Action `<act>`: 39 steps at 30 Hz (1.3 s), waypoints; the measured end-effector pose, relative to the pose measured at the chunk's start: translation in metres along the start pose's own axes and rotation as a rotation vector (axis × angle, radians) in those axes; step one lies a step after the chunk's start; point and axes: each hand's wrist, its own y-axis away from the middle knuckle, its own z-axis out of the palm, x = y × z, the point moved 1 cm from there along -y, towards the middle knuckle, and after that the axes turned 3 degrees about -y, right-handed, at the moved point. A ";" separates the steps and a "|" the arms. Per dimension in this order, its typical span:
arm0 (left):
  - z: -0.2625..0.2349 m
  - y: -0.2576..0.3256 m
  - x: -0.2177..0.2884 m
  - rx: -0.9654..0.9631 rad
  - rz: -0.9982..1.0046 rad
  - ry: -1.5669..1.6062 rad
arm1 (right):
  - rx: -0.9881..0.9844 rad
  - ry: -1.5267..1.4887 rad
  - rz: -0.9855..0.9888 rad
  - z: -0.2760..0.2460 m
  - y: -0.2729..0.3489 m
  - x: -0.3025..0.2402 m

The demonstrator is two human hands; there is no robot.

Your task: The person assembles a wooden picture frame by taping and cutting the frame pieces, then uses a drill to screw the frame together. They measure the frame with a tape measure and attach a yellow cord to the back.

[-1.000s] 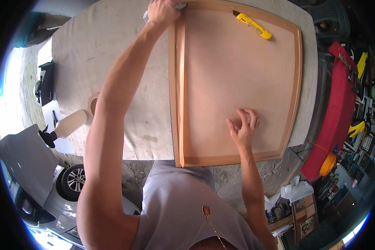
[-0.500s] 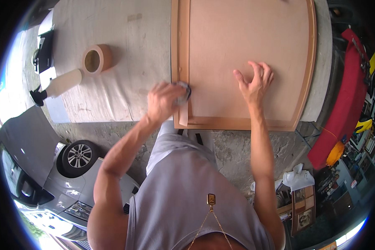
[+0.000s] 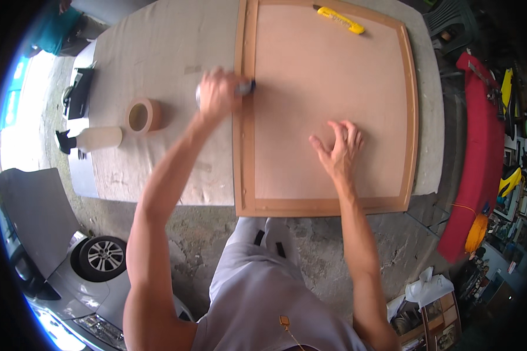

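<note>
A large flat panel [image 3: 322, 76] lies on the table, its brown backing bordered by strips of brown tape [image 3: 247, 152] along the edges. At its left border, my left hand [image 3: 218, 90] is closed round a small grey object with a dark end [image 3: 249, 88]; motion blurs it, and its kind does not show. My right hand [image 3: 338, 149] rests on the panel's middle right, fingers spread and slightly bent, holding nothing. A yellow utility knife [image 3: 341, 20] lies at the panel's far edge.
On the cloth-covered table [image 3: 175, 70] at left are a roll of brown tape [image 3: 144, 116] and a spray bottle [image 3: 99, 139]. A red padded piece [image 3: 474, 158] stands beyond the right side. A grey car [image 3: 99, 298] is at lower left; a person [image 3: 58, 29] shows at upper left.
My left hand has moved farther up the panel's left border with the grey object. The loose tape end near the lower left corner no longer shows. The view has shifted, revealing the knife.
</note>
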 end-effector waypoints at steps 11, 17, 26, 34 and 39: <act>0.054 -0.220 -0.077 0.325 -0.106 -0.223 | -0.088 0.010 0.070 -0.003 -0.005 -0.005; 0.056 -0.181 -0.074 0.187 0.088 -0.047 | -0.058 0.041 0.074 -0.001 -0.007 -0.005; 0.004 0.044 0.018 -0.073 0.044 0.281 | -0.094 0.078 0.054 0.002 -0.010 -0.007; -0.077 0.224 0.124 -0.384 -0.230 0.444 | -0.091 0.074 0.058 0.004 -0.006 0.001; -0.079 0.233 0.139 -0.276 -0.314 0.368 | -0.091 -0.007 0.047 0.002 -0.012 0.005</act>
